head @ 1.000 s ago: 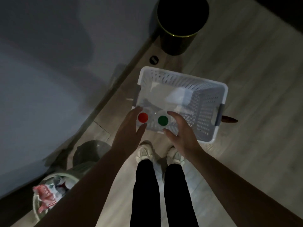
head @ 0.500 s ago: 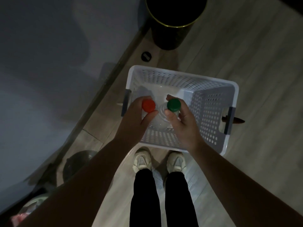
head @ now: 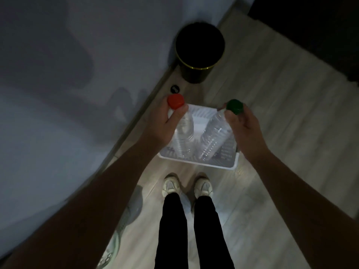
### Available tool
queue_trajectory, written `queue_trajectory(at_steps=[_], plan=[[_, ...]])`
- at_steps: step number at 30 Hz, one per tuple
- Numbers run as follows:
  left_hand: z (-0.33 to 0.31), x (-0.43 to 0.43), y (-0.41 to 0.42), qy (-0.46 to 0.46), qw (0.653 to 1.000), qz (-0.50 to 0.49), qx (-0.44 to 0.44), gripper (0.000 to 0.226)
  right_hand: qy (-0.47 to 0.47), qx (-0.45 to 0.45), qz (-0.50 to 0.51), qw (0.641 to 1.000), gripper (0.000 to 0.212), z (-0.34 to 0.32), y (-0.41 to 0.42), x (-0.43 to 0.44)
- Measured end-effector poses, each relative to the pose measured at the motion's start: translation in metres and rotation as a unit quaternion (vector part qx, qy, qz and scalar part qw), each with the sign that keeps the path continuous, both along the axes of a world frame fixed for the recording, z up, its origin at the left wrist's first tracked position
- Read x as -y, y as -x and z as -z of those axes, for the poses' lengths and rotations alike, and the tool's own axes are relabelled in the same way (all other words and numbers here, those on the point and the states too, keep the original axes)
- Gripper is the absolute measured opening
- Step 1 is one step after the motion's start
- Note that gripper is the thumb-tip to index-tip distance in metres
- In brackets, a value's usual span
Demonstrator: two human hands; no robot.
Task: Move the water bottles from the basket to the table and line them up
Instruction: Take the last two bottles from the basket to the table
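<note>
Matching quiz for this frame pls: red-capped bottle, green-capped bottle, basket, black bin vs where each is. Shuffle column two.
1. red-capped bottle
2. green-capped bottle
3. basket
4. black bin

a. beyond the basket, farthest from the shoes
b. gripped by the right hand
c. just ahead of the shoes
d. gripped by the left hand

Pairs: 1-d, 2-b, 3-c, 4-a
</note>
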State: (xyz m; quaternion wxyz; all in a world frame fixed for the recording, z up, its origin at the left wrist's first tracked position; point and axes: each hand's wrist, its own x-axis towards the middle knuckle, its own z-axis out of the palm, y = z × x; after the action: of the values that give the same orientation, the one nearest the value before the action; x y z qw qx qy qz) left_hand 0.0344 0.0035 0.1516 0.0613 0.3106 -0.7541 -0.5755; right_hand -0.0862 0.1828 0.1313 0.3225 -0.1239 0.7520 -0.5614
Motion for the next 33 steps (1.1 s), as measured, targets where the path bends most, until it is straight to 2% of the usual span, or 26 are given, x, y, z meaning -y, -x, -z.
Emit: queue_trajectory(at_steps=[3,7,9,12,18,21,24,28,33], plan=[[-0.093,-0.009,-0.014,-0.023,0.999,-0.041,-0.009,0.019,-0.001,0.015,-0.014,1.0,0.05,-0.1,-0.009,-0.013],[-0.193,-0.031,-0.051,-0.102,0.983,-0.14,-0.064,0.02,0.038,0.062,-0.013,0.997,0.047,-0.199,-0.034,-0.025],[-0.226,-0.047,-0.073,-0.118,0.973,-0.182,-0.075,0.032,0.056,0.124,-0.005,0.991,0.046,-0.23,-0.049,-0.027],[-0.261,-0.075,-0.104,-0.158,0.959,-0.231,-0.054,0.04,0.098,0.261,0.002,0.96,0.045,-0.255,-0.069,-0.03],[-0.271,-0.134,-0.166,-0.348,0.872,-0.332,-0.091,0.038,0.051,0.419,-0.091,0.902,0.052,-0.267,-0.103,-0.041],[-0.264,-0.174,-0.193,-0.402,0.823,-0.386,-0.111,0.037,0.003,0.426,-0.159,0.891,0.047,-0.255,-0.128,-0.053],[-0.258,-0.211,-0.219,-0.42,0.784,-0.436,-0.14,0.036,-0.032,0.431,-0.238,0.87,0.05,-0.246,-0.152,-0.068],[-0.258,-0.248,-0.26,-0.394,0.754,-0.496,-0.171,0.042,-0.054,0.454,-0.309,0.834,0.044,-0.252,-0.181,-0.073],[-0.266,-0.295,-0.305,-0.398,0.704,-0.549,-0.211,0.052,-0.101,0.419,-0.407,0.805,0.047,-0.263,-0.231,-0.08]])
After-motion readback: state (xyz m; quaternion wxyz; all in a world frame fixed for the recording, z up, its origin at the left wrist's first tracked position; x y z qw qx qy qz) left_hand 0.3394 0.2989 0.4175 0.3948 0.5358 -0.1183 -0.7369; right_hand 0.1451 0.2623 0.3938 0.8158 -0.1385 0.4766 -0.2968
